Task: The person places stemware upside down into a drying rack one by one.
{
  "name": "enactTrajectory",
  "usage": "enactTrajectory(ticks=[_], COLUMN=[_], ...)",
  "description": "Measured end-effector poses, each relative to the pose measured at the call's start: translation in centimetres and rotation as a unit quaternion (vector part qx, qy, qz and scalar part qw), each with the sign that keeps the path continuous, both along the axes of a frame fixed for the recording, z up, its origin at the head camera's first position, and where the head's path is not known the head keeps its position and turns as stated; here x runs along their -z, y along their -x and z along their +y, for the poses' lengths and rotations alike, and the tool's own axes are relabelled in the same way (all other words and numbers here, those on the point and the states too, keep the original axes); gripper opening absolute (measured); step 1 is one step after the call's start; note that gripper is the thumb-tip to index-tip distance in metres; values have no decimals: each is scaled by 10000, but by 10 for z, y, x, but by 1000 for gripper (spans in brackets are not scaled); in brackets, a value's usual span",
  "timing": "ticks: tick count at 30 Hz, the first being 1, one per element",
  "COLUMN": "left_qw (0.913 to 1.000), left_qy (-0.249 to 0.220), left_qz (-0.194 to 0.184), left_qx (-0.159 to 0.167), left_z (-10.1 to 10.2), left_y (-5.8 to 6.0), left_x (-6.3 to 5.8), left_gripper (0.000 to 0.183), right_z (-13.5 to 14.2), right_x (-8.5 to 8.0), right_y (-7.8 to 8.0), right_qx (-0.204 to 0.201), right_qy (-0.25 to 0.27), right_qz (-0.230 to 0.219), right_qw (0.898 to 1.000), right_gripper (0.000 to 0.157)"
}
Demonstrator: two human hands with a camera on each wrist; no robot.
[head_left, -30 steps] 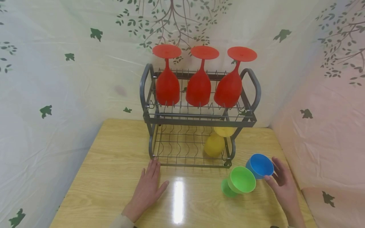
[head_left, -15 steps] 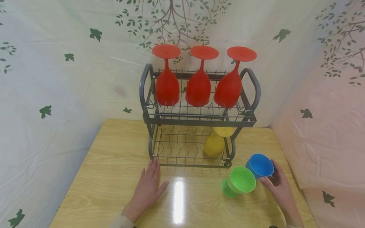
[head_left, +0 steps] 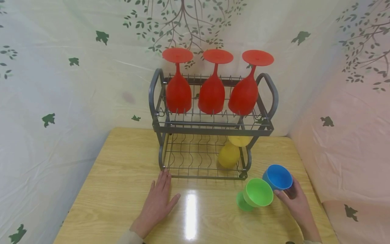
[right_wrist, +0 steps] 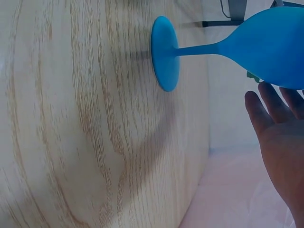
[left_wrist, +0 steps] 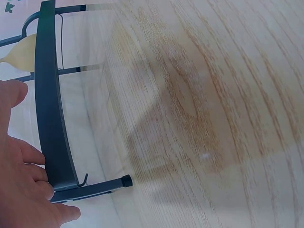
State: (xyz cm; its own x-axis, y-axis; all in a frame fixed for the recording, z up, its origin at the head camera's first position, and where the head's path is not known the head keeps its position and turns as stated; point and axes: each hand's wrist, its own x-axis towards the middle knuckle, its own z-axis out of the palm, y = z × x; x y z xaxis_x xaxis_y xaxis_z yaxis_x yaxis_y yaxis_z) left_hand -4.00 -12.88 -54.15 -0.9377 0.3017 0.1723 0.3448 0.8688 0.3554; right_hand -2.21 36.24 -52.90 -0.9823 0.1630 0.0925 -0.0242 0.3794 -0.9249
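Observation:
A blue goblet (head_left: 277, 177) stands upright on the table at the right. My right hand (head_left: 296, 202) holds its bowl from the right, with the thumb on the near side and the fingers round the far side. In the right wrist view, the round foot of the goblet (right_wrist: 165, 54) is on the wood and the fingers lie along the bowl. Just left of it a green goblet (head_left: 259, 193) stands upright, overlapping it in the head view. My left hand (head_left: 156, 200) has its fingers extended, fingertips touching the front left corner of the dark two-tier dish rack (head_left: 213, 130).
Three red goblets (head_left: 212, 95) sit upside down on the rack's upper tier. One yellow goblet (head_left: 229, 155) is upside down at the right of the lower tier. Patterned cloth (head_left: 91, 84) hangs behind and beside the wooden table (head_left: 128, 159).
My right hand has moved left and closed in around the blue goblet's bowl, its thumb sliding along the near side. The left hand, rack and goblets have stayed put.

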Motion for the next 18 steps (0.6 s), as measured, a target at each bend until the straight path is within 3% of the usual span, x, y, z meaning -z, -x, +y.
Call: enactTrajectory(ticks=[4,8,18], left_qw=[10000,10000,10000], left_qy=[18,19,20], left_qz=[4,-1,3], left_qx=[-3,-12,0], left_z=[0,0,0], left_y=[0,0,0], left_x=[0,0,0], left_gripper=[83,83,83], right_z=[-1,-1,1], right_x=[0,0,-6], right_y=[1,1,-3], right_qx=[19,-8,85], right_qy=[-55,214,644], right_qz=[-49,30,450], right_qw=[10000,9998,9969], right_gripper=[82,81,78])
